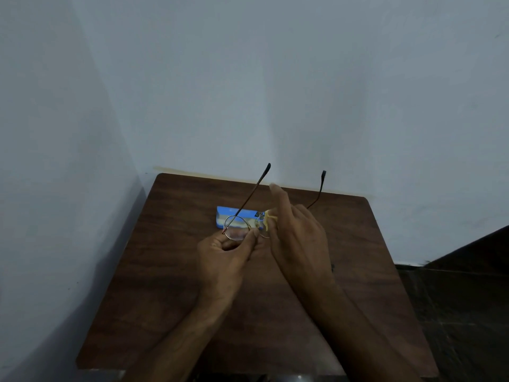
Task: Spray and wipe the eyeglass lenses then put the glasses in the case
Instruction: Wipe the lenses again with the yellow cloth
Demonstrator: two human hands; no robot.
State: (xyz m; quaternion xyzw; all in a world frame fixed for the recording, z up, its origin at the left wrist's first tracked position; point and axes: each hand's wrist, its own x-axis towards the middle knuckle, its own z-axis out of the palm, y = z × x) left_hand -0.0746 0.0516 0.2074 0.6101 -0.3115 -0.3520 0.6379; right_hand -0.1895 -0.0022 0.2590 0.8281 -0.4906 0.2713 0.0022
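The eyeglasses (236,229) are held in the air above the middle of a dark wooden table (165,271), with both temple arms unfolded and pointing away towards the far edge. The round left lens rim is pinched by the left hand (223,257), thumb and curled fingers closed on the frame. A yellow cloth (267,218) is pressed against the other lens by the right hand (297,235), whose fingers are bent round it while the index finger (278,197) is stretched out straight. A blue case (230,213) is seen lying flat on the surface beyond the hands, nearer the far edge and partly covered by the glasses. The table is set into a corner of the room, against pale blue-grey walls (275,92). A dark floor (454,299) is visible past the right edge.
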